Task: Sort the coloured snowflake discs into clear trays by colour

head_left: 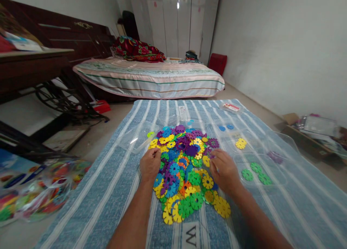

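A heap of notched plastic discs (187, 176) in yellow, green, blue, purple and orange lies on the striped cloth. At its left edge my left hand (150, 165) is closed, fingers curled; what they hold, if anything, is hidden. My right hand (225, 171) is at the right edge, its fingers pinched on a yellow notched disc (206, 161). Clear plastic boxes stand to the right: one box (279, 180) has green discs (255, 167), another holds yellow discs (241, 143), and blue discs (230, 126) lie in a farther one. Purple pieces (275, 157) sit at far right.
A clear container (130, 142) stands left of the heap, with a lime disc (150, 134) by it. A small clear case (231, 107) lies at the cloth's (108, 191) far right corner. Bags of colourful pieces (51, 191) are at left, a cardboard box (322, 147) at right.
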`<state>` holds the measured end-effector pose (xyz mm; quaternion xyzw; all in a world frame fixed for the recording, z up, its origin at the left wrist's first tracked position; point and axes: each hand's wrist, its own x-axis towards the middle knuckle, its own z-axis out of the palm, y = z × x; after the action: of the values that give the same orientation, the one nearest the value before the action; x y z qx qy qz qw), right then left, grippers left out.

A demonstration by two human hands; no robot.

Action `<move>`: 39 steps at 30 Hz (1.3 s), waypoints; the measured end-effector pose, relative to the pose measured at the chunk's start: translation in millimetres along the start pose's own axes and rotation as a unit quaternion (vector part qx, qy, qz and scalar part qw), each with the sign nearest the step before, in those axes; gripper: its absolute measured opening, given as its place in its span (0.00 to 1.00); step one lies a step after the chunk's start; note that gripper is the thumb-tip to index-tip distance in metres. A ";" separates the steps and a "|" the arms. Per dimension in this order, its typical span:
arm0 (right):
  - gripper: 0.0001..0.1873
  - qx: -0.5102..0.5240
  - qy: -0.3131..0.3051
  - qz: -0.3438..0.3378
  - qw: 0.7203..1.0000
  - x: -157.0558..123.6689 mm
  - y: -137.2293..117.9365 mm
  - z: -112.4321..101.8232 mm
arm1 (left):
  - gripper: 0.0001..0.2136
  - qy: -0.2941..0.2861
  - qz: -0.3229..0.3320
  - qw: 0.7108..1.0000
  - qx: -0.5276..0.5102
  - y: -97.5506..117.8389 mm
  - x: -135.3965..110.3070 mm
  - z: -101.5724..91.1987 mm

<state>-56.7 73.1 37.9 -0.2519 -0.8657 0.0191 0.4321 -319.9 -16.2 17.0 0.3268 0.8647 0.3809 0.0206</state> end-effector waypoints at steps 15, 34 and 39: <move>0.09 -0.022 -0.145 0.028 0.989 -29.1 -13.0 -3.4 | 0.12 0.007 0.001 1.000 0.004 -1.6 0.3 2.7; 0.03 0.066 -0.160 0.082 0.982 -39.0 -24.2 -4.0 | 0.14 0.012 0.007 1.000 0.018 -1.0 0.9 2.1; 0.06 0.058 -0.079 0.075 0.992 -15.6 0.4 -19.1 | 0.14 0.010 0.007 1.000 0.015 -0.3 0.7 1.8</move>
<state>-34.3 62.9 38.2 -0.2882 -0.8733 0.1216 0.3735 -320.1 -14.8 15.7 0.3292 0.8683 0.3710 0.0038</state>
